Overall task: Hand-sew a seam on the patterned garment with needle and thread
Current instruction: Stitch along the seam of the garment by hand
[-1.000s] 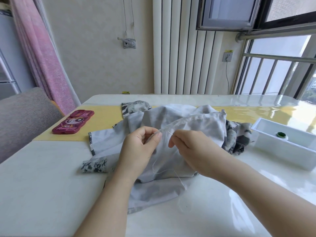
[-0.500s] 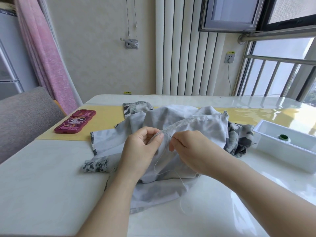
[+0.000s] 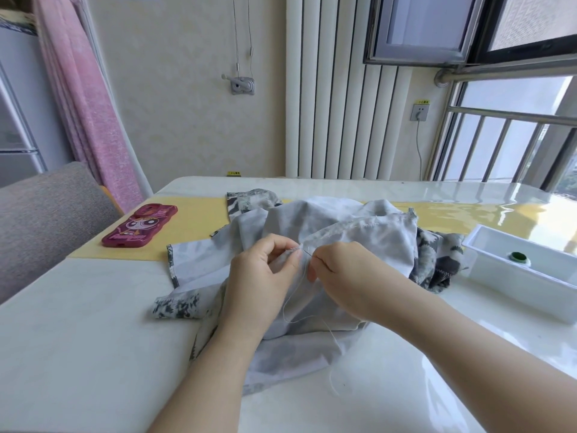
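Observation:
A grey-and-white patterned garment lies bunched, inside out, on the white table. My left hand pinches a raised fold of its seam edge between thumb and fingers. Just to the right, my right hand grips a thin needle whose tip points into that fold. A pale thread loops down from the needle over the cloth and trails onto the table.
A pink phone case lies on a yellow mat at the left. A white rectangular tray holding a green-topped spool stands at the right. A grey chair back rises beside the table's left edge.
My right hand has moved a little left, bringing the needle tip closer to the fold in my left hand. The thread loop hangs lower.

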{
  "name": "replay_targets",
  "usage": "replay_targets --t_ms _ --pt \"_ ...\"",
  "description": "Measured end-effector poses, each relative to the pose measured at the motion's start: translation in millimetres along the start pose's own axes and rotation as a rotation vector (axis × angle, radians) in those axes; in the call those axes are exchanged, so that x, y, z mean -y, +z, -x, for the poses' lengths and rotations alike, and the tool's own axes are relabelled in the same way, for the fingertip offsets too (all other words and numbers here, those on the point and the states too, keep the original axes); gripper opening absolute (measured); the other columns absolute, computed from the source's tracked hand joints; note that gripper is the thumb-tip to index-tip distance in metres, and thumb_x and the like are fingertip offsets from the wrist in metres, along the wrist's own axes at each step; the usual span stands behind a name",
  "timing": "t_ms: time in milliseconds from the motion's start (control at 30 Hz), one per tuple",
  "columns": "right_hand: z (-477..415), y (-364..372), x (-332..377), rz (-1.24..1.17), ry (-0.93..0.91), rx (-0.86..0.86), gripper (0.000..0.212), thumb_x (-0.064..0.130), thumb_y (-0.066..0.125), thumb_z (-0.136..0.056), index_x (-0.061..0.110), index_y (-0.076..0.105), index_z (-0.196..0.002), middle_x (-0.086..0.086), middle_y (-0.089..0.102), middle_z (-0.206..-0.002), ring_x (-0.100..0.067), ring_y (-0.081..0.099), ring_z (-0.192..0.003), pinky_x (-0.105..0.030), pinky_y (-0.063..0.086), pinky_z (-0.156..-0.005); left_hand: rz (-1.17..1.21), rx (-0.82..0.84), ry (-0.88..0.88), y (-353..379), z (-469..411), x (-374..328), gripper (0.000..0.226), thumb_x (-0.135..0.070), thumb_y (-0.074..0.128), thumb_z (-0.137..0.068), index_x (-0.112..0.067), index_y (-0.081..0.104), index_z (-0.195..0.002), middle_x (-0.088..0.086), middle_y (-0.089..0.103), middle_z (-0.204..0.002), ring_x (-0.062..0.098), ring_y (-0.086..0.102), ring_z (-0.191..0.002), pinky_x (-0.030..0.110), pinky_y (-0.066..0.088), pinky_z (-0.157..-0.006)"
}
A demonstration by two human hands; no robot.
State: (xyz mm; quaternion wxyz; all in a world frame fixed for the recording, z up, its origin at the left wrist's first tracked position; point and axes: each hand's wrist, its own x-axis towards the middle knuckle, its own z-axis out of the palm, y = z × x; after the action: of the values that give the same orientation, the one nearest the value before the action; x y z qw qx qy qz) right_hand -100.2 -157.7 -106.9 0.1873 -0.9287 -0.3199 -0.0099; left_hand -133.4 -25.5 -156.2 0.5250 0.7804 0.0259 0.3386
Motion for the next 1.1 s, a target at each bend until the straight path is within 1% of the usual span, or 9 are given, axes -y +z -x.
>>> replay_targets --t_ms 133,233,300,433,567,700,867,1000,1100 --pt "-10.2 -2.6 1.3 -0.089 0.009 0.040 0.032 0.016 0.035 -0.098 -0.001 0.062 -0.090 -0.007 0.053 -0.064 -0.025 0.054 -0.069 -0.035 0.048 -0.069 -0.115 0.000 0.177 1.5 3.3 -4.5 0.029 -0.007 0.069 -0.083 -0.034 0.062 -0.072 -0.018 0.067 -0.077 -0.004 0.062 -0.072 0.004 0.040 -0.063" --pt "-11.3 -3.7 -2.2 -0.219 0.028 -0.003 0.024 0.019 0.042 -0.096 0.010 0.060 -0.083 0.000 0.054 -0.053 -0.013 0.051 -0.051 -0.022 0.042 -0.052 -0.054 -0.015 0.094 1.3 1.8 -3.3 0.025 -0.011 0.068 -0.085 -0.033 0.063 -0.074 -0.019 0.067 -0.076 -0.005 0.062 -0.072 0.005 0.041 -0.062" --pt "-6.4 -3.4 -3.3 -0.294 -0.013 -0.089 0.009 0.023 0.049 -0.095 0.024 0.054 -0.087 0.003 0.061 -0.055 -0.004 0.050 -0.046 -0.016 0.041 -0.048 -0.005 -0.037 0.035 0.6 0.6 -2.4 0.020 -0.015 0.068 -0.086 -0.031 0.063 -0.076 -0.019 0.068 -0.074 -0.006 0.061 -0.068 0.007 0.042 -0.061" --pt "10.1 -0.8 -8.3 -0.382 -0.187 -0.283 0.007 0.016 0.058 -0.091 0.023 0.057 -0.088 0.011 0.068 -0.074 -0.007 0.050 -0.052 -0.017 0.040 -0.053 -0.013 -0.036 0.021 -0.7 1.9 -5.0 0.010 -0.019 0.066 -0.087 -0.026 0.065 -0.081 -0.019 0.066 -0.075 -0.007 0.059 -0.067 0.005 0.039 -0.059" --pt "19.5 -0.7 -13.4 -0.398 -0.293 -0.213 0.010 0.023 0.056 -0.093 0.022 0.066 -0.094 0.019 0.067 -0.084 -0.017 0.056 -0.058 -0.025 0.047 -0.061 0.017 -0.042 0.019 -1.5 2.7 -5.6 0.009 -0.018 0.066 -0.088 -0.025 0.064 -0.081 -0.016 0.068 -0.075 -0.004 0.061 -0.071 0.008 0.042 -0.063" --pt "8.0 1.4 -18.3 -0.301 -0.386 -0.276 0.013 0.021 0.058 -0.093 0.019 0.071 -0.096 0.025 0.066 -0.071 0.002 0.057 -0.059 -0.011 0.041 -0.060 0.068 -0.039 0.034 -2.4 1.3 -2.3 0.014 -0.015 0.064 -0.089 -0.026 0.064 -0.081 -0.012 0.069 -0.075 0.008 0.065 -0.077 0.021 0.050 -0.071" --pt "-9.5 1.6 -23.8 -0.244 -0.348 -0.398 0.012 0.029 0.067 -0.086 0.022 0.062 -0.095 0.020 0.068 -0.076 0.001 0.055 -0.059 -0.031 0.050 -0.064 0.091 -0.015 0.063 -1.5 3.5 -4.6 0.013 -0.018 0.066 -0.087 -0.029 0.064 -0.082 -0.016 0.069 -0.075 0.004 0.064 -0.073 0.018 0.049 -0.067" --pt "-10.6 -20.9 -16.8 -0.061 -0.361 -0.641 0.035 0.052 0.045 -0.086 0.026 0.067 -0.080 0.021 0.060 -0.078 -0.006 0.047 -0.072 -0.030 0.039 -0.072 0.108 -0.007 0.068 -2.0 2.0 -4.9 0.013 -0.015 0.067 -0.087 -0.027 0.065 -0.083 -0.016 0.068 -0.076 0.002 0.063 -0.074 0.016 0.047 -0.068" --pt "-22.8 -34.6 -6.6 0.184 -0.183 -0.324 0.048 0.052 0.037 -0.091 0.020 0.069 -0.076 0.012 0.062 -0.090 -0.013 0.045 -0.087 -0.030 0.032 -0.079 0.068 -0.009 0.101 -1.3 3.7 -7.0 0.018 -0.011 0.067 -0.086 -0.028 0.063 -0.080 -0.019 0.067 -0.075 -0.004 0.060 -0.069 0.009 0.043 -0.064"
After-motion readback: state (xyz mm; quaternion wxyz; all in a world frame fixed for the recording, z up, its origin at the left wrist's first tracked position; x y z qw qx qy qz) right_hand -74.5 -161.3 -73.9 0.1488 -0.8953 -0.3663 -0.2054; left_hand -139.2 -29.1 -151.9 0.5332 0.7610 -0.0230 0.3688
